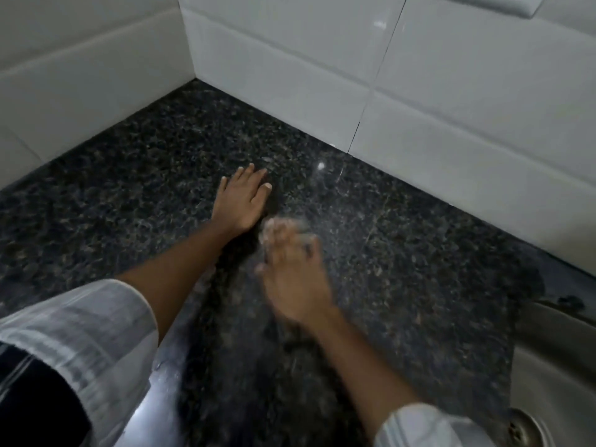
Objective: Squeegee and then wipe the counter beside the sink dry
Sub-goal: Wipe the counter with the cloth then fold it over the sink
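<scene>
A downward view from a head-worn camera onto a dark speckled granite tabletop (403, 240) that fills the middle of the frame. White wall tiles (322, 59) run along its upper edge and meet in a corner at the upper centre. At the lower right edge of the frame lies a steel sink (548, 366), with its round drain (524, 429) in the bottom right corner.

Both hands are over the tabletop near the centre of the frame, close together but not touching. The left hand (242, 201) lies palm down, flat on the stone, fingers together and pointing toward the upper right. It holds nothing. The right hand (290, 269) sits just below and to the right of it, smeared by motion blur. Something pale shows at its fingertips, but whether that is a cloth, foam or only blur cannot be told, nor whether the hand is closed on anything.

No squeegee can be made out anywhere in the frame.

The stretch of tabletop to be dried runs from the hands toward the right and lower right, ending at the sink's rim. The right hand is the nearer one to the sink, so a stroke pushing water that way would likely fall to it, travelling rightward and down the frame.
</scene>
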